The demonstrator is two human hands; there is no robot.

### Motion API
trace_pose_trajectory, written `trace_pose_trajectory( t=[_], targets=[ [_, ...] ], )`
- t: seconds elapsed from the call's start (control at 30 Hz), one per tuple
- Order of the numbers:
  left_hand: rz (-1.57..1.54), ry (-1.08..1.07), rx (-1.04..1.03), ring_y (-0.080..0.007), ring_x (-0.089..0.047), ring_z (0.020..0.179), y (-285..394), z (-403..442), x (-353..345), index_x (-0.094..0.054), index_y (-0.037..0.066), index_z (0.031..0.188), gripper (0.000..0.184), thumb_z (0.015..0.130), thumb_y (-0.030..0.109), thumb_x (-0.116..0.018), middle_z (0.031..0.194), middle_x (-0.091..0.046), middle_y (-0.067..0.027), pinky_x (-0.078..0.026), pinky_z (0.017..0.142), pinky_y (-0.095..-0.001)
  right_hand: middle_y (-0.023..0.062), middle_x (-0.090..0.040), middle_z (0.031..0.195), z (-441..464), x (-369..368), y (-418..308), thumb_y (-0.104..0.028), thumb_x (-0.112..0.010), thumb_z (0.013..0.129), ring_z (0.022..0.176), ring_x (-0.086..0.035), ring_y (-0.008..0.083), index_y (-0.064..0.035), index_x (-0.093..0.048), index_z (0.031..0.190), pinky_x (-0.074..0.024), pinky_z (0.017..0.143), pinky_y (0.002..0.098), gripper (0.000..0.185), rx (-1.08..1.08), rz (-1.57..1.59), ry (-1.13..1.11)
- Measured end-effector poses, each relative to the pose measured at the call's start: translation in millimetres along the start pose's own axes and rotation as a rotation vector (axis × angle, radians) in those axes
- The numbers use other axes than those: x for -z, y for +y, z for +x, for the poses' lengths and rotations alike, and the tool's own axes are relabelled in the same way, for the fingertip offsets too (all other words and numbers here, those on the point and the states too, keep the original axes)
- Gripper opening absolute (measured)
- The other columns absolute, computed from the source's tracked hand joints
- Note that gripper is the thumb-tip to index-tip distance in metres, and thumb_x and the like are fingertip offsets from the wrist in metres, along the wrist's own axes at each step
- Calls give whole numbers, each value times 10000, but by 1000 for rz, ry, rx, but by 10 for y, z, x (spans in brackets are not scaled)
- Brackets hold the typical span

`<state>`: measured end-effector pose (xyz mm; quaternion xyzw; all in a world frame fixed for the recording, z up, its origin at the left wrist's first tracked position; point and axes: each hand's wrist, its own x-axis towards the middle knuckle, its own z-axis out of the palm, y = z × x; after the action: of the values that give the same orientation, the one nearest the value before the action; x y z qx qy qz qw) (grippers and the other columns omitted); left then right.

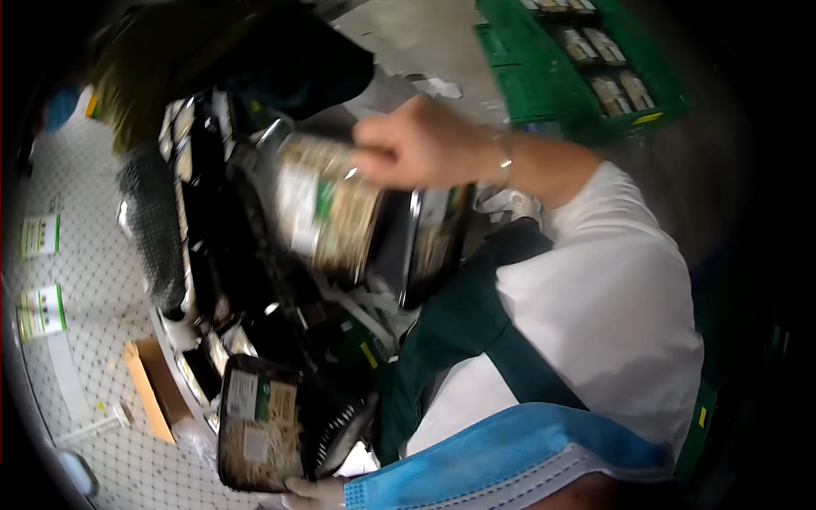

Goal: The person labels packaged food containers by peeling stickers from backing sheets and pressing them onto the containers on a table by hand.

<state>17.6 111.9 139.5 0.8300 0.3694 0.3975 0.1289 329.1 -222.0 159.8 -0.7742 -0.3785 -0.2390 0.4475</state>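
My right hand (412, 144) is closed, its fingers bent over the upper corner of a film-covered food tray (323, 208). This tray holds pale food and has a white and green label; motion blurs it. A second black-edged food tray (438, 229) hangs just beside it, below my wrist; whether my fingers also hold it is unclear. At the bottom, my left hand (314, 493) grips the lower edge of another black food tray (259, 425), with pale stringy contents and labels under its film. Most of that hand is hidden by the frame edge and my blue mask.
A co-worker's grey sleeve (153, 225) reaches along a row of packed trays (180, 140) at left. An open cardboard box (157, 387) and label sheets (41, 310) lie on the patterned surface (93, 255). Green crates (544, 81) with packs stand at upper right.
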Motion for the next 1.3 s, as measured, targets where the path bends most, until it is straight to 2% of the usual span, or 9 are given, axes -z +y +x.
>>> trace_pose_trajectory(
  t=[0.3, 0.43, 0.57, 0.9, 0.97, 1.03, 1.13, 1.23, 1.3],
  targets=[
    [-378, -256, -743, -140, -405, 458, 3118, -664, -1901, -475, 13, 617, 219, 768, 62, -626, 538, -449, -42, -356, 443, -276, 91, -399, 492, -1711, 3518, 2963, -237, -556, 782, 454, -376, 120, 11, -452, 598, -341, 456, 294, 326, -909, -480, 623],
    [-685, -754, -840, -83, -325, 522, 4647, -1154, -2681, -402, 26, 627, 221, 765, 15, -575, 550, -361, 1, -296, 457, -233, 261, -579, 737, -2470, 3657, 4145, -375, -516, 719, 736, -560, 387, 70, -589, 718, -423, 684, 396, 452, -1153, -451, 940],
    [-801, -1285, -865, -86, -353, 559, 5806, -1923, -3221, -415, 23, 640, 211, 758, 34, -589, 592, -432, -18, -350, 500, -226, 247, -571, 970, -2879, 3374, 4589, -409, -459, 814, 870, -564, 364, 55, -591, 906, -456, 741, 430, 491, -1930, -393, 697],
    [-696, -1918, -1050, -290, -479, 1071, 7232, -4362, -4442, -509, -43, 1064, 591, 738, 444, -593, 1089, -523, -213, -382, 886, -344, 133, -560, 981, -3780, 4281, 2824, -233, -600, 800, 818, -559, 184, -4, -412, 1142, -448, 708, 281, 453, -1109, -424, 1042],
    [-394, -1794, -1273, -304, -504, 1015, 7394, -4547, -4528, -470, -69, 1094, 661, 737, 475, -587, 1022, -544, -211, -395, 861, -362, 137, -536, 1008, -3857, 3907, 2630, -262, -639, 761, 839, -536, 207, -22, -431, 1128, -433, 748, 309, 485, -1078, -440, 948],
    [-521, -1116, -1390, -311, -510, 970, 7187, -4617, -4641, -357, -28, 1202, 742, 732, 509, -563, 978, -531, -204, -401, 840, -395, 153, -489, 1080, -3604, 3623, 2422, -283, -694, 687, 918, -490, 265, -36, -441, 1137, -405, 801, 353, 572, -1063, -827, 458],
    [-588, -1125, -686, -303, -532, 931, 6669, -4522, -5113, -328, -2, 1238, 698, 726, 393, -590, 992, -548, -174, -417, 813, -373, 164, -429, 1169, -3328, 3298, 2433, -341, -737, 581, 1032, -422, 331, -82, -446, 1158, -375, 843, 398, 696, -946, -850, 84],
    [-324, -1784, 263, -240, -530, 903, 6657, -4504, -5085, -465, -2, 1147, 586, 752, 414, -586, 1106, -512, -136, -406, 822, -360, 183, -393, 1227, -3295, 3129, 2547, -388, -722, 578, 1035, -439, 364, -130, -435, 1193, -402, 807, 431, 726, -1010, -878, -166],
    [-264, -1895, -332, -276, -537, 924, 6671, -4514, -5021, -524, 9, 1068, 482, 770, 387, -507, 1075, -532, -171, -409, 824, -373, 207, -390, 1234, -3219, 3105, 2728, -395, -698, 611, 987, -476, 397, -129, -446, 1191, -430, 760, 451, 686, -1230, -713, -414]
  ],
)
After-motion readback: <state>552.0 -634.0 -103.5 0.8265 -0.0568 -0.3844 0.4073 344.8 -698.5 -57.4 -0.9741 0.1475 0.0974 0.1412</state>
